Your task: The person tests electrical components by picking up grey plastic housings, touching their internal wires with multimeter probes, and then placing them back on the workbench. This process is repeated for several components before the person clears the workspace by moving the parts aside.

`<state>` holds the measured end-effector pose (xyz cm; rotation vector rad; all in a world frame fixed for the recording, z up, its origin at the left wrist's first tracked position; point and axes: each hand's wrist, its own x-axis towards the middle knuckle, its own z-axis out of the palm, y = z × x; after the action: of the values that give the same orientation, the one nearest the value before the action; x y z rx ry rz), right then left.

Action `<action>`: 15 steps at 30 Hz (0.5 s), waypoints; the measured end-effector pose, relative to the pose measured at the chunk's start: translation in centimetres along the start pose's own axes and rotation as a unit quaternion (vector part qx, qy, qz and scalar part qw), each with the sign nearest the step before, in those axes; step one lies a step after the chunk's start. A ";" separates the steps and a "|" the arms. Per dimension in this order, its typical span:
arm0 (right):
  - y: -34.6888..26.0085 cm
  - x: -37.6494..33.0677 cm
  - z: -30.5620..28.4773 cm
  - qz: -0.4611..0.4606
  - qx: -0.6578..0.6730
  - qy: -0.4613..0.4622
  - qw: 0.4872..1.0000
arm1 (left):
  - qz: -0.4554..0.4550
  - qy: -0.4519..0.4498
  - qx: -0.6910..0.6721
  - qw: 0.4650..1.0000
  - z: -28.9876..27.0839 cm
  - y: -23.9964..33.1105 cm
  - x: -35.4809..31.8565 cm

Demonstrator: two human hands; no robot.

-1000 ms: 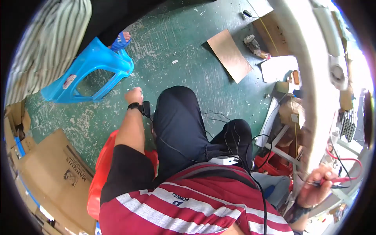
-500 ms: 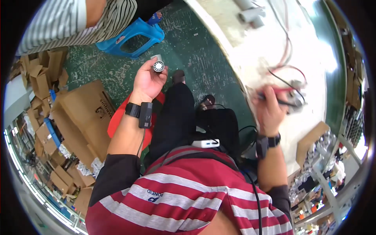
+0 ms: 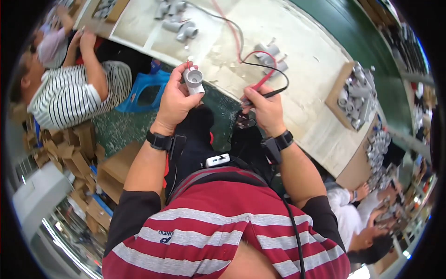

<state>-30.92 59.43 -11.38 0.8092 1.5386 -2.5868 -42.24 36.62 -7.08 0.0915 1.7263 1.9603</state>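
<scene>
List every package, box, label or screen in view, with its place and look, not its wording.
Cardboard boxes: brown, folded, stacked lower left on the floor.
Open tray box: brown, on the table's right side, full of grey fittings.
Second tray box: top left, same contents.
No screens seen.

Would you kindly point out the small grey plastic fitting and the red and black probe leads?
small grey plastic fitting (image 3: 194, 78), head view, on its round open end.
red and black probe leads (image 3: 261, 86), head view, on the shafts above the fingers.

Smooth, matt grey plastic fitting (image 3: 193, 79) in the left hand's (image 3: 174, 100) grip; beyond it the pale counter (image 3: 304, 79) looks rough, stained; probe leads (image 3: 260, 83) glossy rubbery.
</scene>
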 end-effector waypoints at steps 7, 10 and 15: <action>2.3 1.0 -0.6 -0.026 0.019 0.045 0.998 | -0.076 -0.132 0.107 0.982 1.4 -2.4 6.1; 2.9 1.9 -0.5 -0.037 0.008 0.077 0.996 | -0.042 -0.145 0.176 0.973 2.0 -3.5 8.7; 3.3 3.3 1.5 -0.074 -0.002 0.166 0.983 | 0.143 -0.154 0.486 0.848 1.8 -3.7 12.5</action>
<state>-33.50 57.32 -14.94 1.2256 1.7458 -2.6517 -51.11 43.68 -13.81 1.0024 2.3698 0.9421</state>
